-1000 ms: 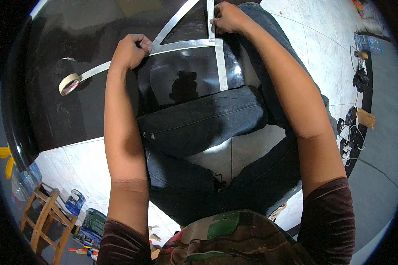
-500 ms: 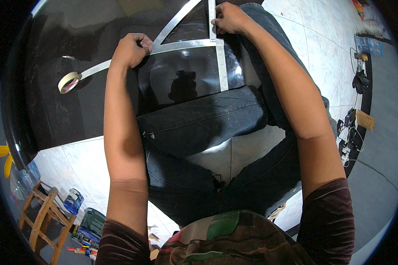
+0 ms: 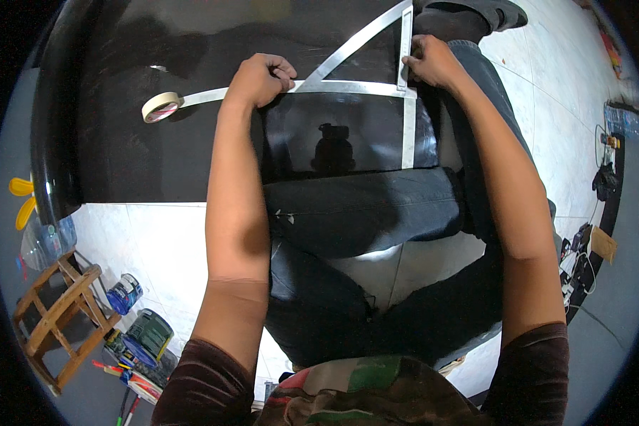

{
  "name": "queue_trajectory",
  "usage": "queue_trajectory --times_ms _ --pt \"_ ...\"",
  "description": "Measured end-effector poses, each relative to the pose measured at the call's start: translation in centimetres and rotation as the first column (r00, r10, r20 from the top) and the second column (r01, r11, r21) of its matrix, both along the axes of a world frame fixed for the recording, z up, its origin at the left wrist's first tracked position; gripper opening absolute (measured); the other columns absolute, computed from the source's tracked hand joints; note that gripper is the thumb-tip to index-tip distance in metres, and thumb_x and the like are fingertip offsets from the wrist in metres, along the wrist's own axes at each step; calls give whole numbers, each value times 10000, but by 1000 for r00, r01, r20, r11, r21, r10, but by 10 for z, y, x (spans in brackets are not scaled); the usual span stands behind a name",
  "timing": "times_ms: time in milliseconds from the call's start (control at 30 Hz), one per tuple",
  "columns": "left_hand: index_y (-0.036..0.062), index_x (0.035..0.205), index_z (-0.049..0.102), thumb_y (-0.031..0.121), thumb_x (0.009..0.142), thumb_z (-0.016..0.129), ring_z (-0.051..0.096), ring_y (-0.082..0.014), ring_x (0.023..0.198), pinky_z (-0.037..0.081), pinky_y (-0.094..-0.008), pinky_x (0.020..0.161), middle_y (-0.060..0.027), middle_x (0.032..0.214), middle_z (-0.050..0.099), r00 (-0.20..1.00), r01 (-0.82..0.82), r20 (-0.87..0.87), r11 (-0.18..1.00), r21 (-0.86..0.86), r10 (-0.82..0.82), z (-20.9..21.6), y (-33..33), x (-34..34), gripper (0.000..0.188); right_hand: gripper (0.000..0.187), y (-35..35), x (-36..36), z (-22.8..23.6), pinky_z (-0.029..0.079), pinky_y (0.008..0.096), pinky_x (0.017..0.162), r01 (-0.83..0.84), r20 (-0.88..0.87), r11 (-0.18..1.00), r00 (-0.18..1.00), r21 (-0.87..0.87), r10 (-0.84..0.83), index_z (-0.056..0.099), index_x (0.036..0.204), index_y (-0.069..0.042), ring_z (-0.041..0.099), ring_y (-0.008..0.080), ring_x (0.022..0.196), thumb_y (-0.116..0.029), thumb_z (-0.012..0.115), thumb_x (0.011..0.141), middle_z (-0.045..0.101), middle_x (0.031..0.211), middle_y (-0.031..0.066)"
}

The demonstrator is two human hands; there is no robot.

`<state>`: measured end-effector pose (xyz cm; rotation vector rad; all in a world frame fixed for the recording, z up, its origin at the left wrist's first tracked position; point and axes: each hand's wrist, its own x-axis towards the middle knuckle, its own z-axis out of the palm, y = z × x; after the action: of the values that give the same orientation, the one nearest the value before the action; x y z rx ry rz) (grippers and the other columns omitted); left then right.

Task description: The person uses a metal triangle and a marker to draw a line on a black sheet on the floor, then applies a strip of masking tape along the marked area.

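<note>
A flat silver metal triangle (image 3: 362, 41), a drawing square in shape, lies on a glossy black panel (image 3: 156, 156). My left hand (image 3: 261, 79) is closed, its curled fingertips at the long lower bar beside the slanted one. With bent fingers and thumb, my right hand (image 3: 437, 62) pinches the edge of the upright bar. A pale strip (image 3: 408, 135) runs toward me from the right corner. At the far left end of the long bar sits a roll of masking tape (image 3: 161, 107), touching it. Part of the bar is hidden under my left hand.
My bent leg in dark jeans (image 3: 362, 213) lies along the panel's near edge. A wooden stool (image 3: 64, 312), a blue can (image 3: 125, 294) and a dark green tub (image 3: 149, 334) stand at lower left. Cables and a power strip (image 3: 579, 263) lie at right on white floor tiles (image 3: 156, 234).
The view has turned, so everything appears shifted to the right. Both hands stay at the metal triangle, and the tape roll keeps its place on the panel.
</note>
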<state>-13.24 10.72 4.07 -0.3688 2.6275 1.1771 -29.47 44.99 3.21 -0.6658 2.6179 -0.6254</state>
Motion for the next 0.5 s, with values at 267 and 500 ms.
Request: queue_trajectory --times_ms 267,500 --pt "98 987 866 93 783 904 763 -249 875 579 -380 862 -104 909 815 999 6 42 995 -104 -1 0 9 0 208 225 0 4 -1 627 414 804 6 -4 1000 1000 -1 -6 732 1120 51 794 303 853 -137 749 999 805 953 207" --pt "89 962 848 111 781 916 724 -200 825 567 -350 821 -60 850 779 999 13 39 994 -105 -9 -2 8 -1 195 290 0 3 2 584 522 992 45 10 999 999 3 -45 778 1103 21 749 476 1085 -206 806 925 780 1094 301"
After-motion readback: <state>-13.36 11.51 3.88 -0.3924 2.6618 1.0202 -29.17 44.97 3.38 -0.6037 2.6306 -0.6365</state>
